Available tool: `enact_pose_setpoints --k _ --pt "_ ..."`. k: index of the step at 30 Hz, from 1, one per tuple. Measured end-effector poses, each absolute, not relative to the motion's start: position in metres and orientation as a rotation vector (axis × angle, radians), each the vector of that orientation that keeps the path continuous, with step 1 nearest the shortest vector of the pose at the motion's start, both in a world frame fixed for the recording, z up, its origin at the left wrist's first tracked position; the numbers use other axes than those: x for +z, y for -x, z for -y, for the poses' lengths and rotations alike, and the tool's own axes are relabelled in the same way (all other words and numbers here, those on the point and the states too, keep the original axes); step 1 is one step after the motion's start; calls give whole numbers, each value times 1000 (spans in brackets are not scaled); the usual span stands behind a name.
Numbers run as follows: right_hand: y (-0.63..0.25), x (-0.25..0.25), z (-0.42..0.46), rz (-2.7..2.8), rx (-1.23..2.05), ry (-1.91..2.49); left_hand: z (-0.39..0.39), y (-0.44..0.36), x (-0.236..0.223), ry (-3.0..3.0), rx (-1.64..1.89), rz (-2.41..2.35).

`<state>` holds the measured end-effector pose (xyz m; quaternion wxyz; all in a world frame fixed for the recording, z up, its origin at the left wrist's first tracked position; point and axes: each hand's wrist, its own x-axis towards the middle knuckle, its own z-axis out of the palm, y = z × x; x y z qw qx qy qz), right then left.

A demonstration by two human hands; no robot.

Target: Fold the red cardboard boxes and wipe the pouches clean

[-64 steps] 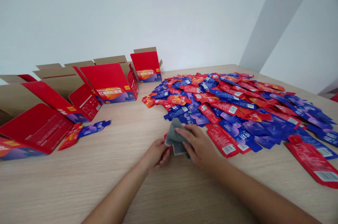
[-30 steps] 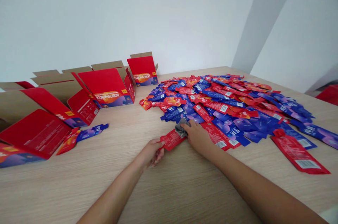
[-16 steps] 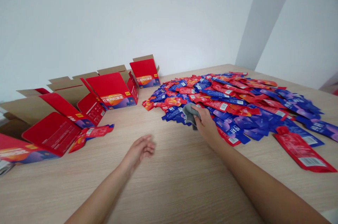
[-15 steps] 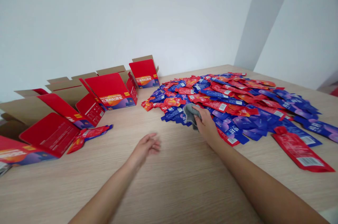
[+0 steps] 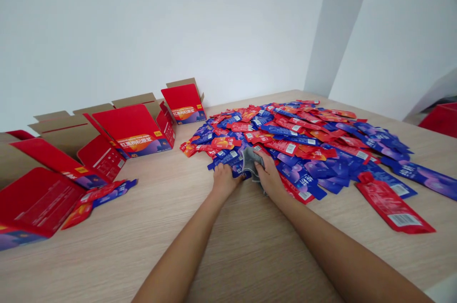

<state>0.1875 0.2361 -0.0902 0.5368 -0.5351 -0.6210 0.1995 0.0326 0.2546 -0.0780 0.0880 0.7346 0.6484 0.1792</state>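
A crumpled grey cloth (image 5: 252,164) is gripped in my right hand (image 5: 268,175), at the near edge of a broad pile of red and blue sachets (image 5: 293,131). Just left of the cloth, my left hand (image 5: 224,181) has its fingers bent closed over a blue sachet (image 5: 237,169) at the pile's front edge. My fingers partly hide that sachet. Both forearms reach in from the bottom of the view.
Open red cartons with raised flaps, one of them a red carton (image 5: 132,134), stand along the left and back. A few loose sachets (image 5: 103,196) lie before them. Nearer on the right lies a red sachet (image 5: 394,205). A white wall (image 5: 178,17) rises behind the wooden table (image 5: 160,227).
My left hand has moved right and forward to the pile's edge and closed there. My right hand still holds the grey cloth. The view has turned slightly right.
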Motion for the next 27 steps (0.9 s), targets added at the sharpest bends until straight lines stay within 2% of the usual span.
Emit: enact_pose_setpoints --k 6,10,13,18,27 --pt "-190 -76 -227 1453 377 1252 -228 -21 -71 -1866 695 -1606" --pt "-168 -60 -198 1792 373 1168 -197 11 -68 -1268 618 -1337" --pt "-138 -54 -169 2183 393 1108 -171 33 -68 -1055 697 -1294" --pt "-114 -52 -153 2500 362 1237 -157 43 -66 -1062 722 -1330" --pt "-137 -58 -186 2374 394 1465 -168 46 -73 -1025 658 -1225"
